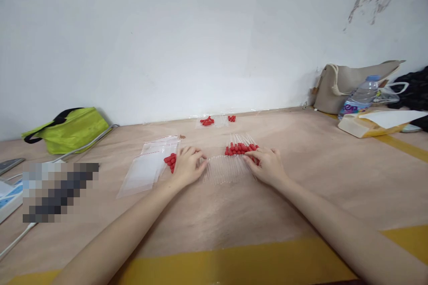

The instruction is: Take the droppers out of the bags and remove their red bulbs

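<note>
A row of clear thin tubes (224, 170) lies on the tan table between my hands. My left hand (187, 165) rests on the row's left end, fingers curled on the tubes. My right hand (266, 164) lies on the right end, fingers bent over the tubes. Behind the row sits another bunch of clear tubes with red caps (240, 147). A small cluster of red caps (170, 160) lies just left of my left hand. Clear zip bags (147, 168) are stacked further left.
More red caps (207, 120) lie on clear bags near the wall. A lime green bag (68, 129) sits far left with a cable beside it. At the right stand a beige bag (347, 81), a water bottle (359, 96) and a yellow-white packet (374, 123).
</note>
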`<state>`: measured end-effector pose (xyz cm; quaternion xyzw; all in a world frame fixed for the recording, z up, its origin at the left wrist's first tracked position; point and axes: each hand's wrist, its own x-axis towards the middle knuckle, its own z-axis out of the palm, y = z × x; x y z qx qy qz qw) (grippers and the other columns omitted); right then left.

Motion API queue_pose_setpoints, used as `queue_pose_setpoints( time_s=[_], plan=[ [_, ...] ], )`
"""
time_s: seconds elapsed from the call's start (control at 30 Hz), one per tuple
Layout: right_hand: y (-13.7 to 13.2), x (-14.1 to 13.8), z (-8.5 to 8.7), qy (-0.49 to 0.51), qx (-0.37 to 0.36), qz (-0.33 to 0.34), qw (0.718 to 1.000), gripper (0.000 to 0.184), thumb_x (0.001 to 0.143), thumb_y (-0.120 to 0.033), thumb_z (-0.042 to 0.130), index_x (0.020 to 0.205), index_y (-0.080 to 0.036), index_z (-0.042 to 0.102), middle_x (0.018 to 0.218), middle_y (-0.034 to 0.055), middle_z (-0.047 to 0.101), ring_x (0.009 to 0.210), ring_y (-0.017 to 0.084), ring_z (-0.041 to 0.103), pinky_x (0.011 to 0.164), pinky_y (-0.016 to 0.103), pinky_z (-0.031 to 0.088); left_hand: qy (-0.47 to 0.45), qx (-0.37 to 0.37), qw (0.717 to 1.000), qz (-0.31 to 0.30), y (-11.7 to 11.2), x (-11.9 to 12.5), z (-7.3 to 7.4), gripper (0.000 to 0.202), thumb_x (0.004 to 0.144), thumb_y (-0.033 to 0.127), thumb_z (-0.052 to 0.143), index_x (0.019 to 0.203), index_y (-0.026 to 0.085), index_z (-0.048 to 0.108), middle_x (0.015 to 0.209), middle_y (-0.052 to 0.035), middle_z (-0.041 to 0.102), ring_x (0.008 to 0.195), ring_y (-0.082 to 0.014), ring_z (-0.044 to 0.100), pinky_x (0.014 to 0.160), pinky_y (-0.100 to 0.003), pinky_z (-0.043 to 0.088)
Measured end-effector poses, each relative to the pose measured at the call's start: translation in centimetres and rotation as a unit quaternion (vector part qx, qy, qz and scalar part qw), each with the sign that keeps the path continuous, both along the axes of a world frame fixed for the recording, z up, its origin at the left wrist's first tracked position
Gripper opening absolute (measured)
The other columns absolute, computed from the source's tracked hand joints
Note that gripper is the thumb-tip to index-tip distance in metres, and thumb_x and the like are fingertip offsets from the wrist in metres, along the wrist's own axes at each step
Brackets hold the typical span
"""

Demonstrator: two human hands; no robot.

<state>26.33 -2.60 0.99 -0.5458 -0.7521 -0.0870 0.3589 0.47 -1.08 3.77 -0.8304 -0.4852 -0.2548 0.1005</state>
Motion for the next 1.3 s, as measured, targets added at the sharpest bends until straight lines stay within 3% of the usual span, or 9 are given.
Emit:
queue_pose_setpoints(
  time_s=[0.2, 0.3, 0.47, 0.6, 0.73, 0.83, 0.93, 1.07, 1.3],
  plan=[
    [0.6, 2.6, 0.1, 0.051, -0.057, -0.048, 0.996, 0.024, 0.080, -0.037, 0.048, 0.075, -0.026, 0.069, 0.058, -0.0004, 0.060, 0.065, 0.016, 0.052, 0.066, 0.031, 0.024, -0.013, -0.174, 0.983, 0.047, 3.6, 5.6, 0.5, 0.025, 0.076, 0.046, 0.052, 0.077, 0.026, 0.066, 0.094, -0.0063, 0.060, 0.101, -0.0277, 0.047, 0.086, -0.048, 0.030],
    [0.9, 3.1, 0.1, 0.086, -0.084, -0.072, 0.990, 0.025, 0.080, -0.038, 0.048, 0.078, -0.026, 0.070, 0.058, 0.0001, 0.060, 0.061, 0.016, 0.053, 0.062, 0.030, 0.026, -0.026, -0.207, 0.975, 0.073, 5.1, 7.2, 0.2, 0.030, 0.073, 0.049, 0.053, 0.068, 0.023, 0.067, 0.092, -0.0090, 0.062, 0.099, -0.0302, 0.050, 0.082, -0.049, 0.033],
    [1.0, 2.9, 0.0, 0.098, -0.083, -0.060, 0.990, 0.023, 0.079, -0.035, 0.049, 0.077, -0.025, 0.070, 0.060, 0.0007, 0.062, 0.063, 0.017, 0.055, 0.063, 0.031, 0.029, -0.054, -0.235, 0.961, 0.135, 6.1, 7.9, 0.0, 0.028, 0.068, 0.043, 0.058, 0.055, 0.018, 0.062, 0.071, -0.0099, 0.064, 0.082, -0.0296, 0.057, 0.074, -0.044, 0.039],
    [1.0, 2.6, -0.4, 0.099, -0.058, -0.042, 0.992, 0.023, 0.080, -0.035, 0.049, 0.078, -0.024, 0.069, 0.061, 0.0013, 0.061, 0.065, 0.017, 0.055, 0.066, 0.033, 0.033, -0.078, -0.195, 0.967, 0.144, 5.2, 6.6, 0.8, 0.024, 0.074, 0.036, 0.052, 0.063, 0.017, 0.060, 0.070, -0.0089, 0.063, 0.075, -0.0244, 0.058, 0.067, -0.037, 0.041],
    [0.9, 2.2, -0.7, 0.162, 0.016, -0.002, 0.987, 0.031, 0.080, -0.039, 0.048, 0.097, -0.019, 0.064, 0.079, 0.0060, 0.060, 0.070, 0.017, 0.056, 0.065, 0.031, 0.041, -0.081, -0.127, 0.984, 0.090, 2.1, 4.0, 1.2, 0.011, 0.078, 0.026, 0.046, 0.079, 0.019, 0.054, 0.081, -0.0049, 0.062, 0.078, -0.0185, 0.056, 0.069, -0.030, 0.040],
    [0.0, 1.2, -0.4, 0.147, 0.098, 0.044, 0.983, 0.041, 0.079, -0.040, 0.051, 0.113, -0.018, 0.055, 0.100, 0.0103, 0.056, 0.089, 0.021, 0.054, 0.078, 0.034, 0.042, -0.035, -0.017, 0.999, 0.003, -0.9, 1.9, 0.4, 0.007, 0.079, 0.023, 0.045, 0.079, 0.019, 0.051, 0.078, -0.0024, 0.061, 0.076, -0.0180, 0.056, 0.073, -0.033, 0.038],
    [-1.3, -0.4, 0.1, 0.051, 0.126, 0.109, 0.985, 0.046, 0.078, -0.043, 0.053, 0.118, -0.020, 0.051, 0.109, 0.0101, 0.055, 0.099, 0.022, 0.050, 0.086, 0.038, 0.036, 0.004, 0.069, 0.996, -0.059, -3.2, 0.7, -0.9, 0.007, 0.080, 0.022, 0.046, 0.076, 0.019, 0.052, 0.074, -0.0018, 0.062, 0.072, -0.0175, 0.056, 0.078, -0.036, 0.036],
    [-2.7, -2.2, 0.2, -0.059, 0.111, 0.189, 0.974, 0.034, 0.081, -0.042, 0.052, 0.109, -0.023, 0.057, 0.098, 0.0055, 0.062, 0.096, 0.021, 0.049, 0.092, 0.041, 0.026, -0.015, 0.106, 0.988, -0.110, -4.4, 0.6, -1.9, 0.006, 0.080, 0.020, 0.049, 0.075, 0.019, 0.053, 0.075, -0.0006, 0.065, 0.071, -0.0157, 0.056, 0.079, -0.036, 0.034],
    [-2.6, -2.9, -0.9, -0.086, 0.118, 0.197, 0.970, 0.019, 0.086, -0.029, 0.048, 0.096, -0.022, 0.062, 0.070, -0.0002, 0.063, 0.075, 0.014, 0.049, 0.089, 0.040, 0.022, -0.068, 0.095, 0.983, -0.143, -4.5, 1.1, -2.4, 0.004, 0.080, 0.021, 0.052, 0.079, 0.020, 0.055, 0.081, -0.0012, 0.066, 0.073, -0.0147, 0.057, 0.082, -0.036, 0.034]
  ],
)
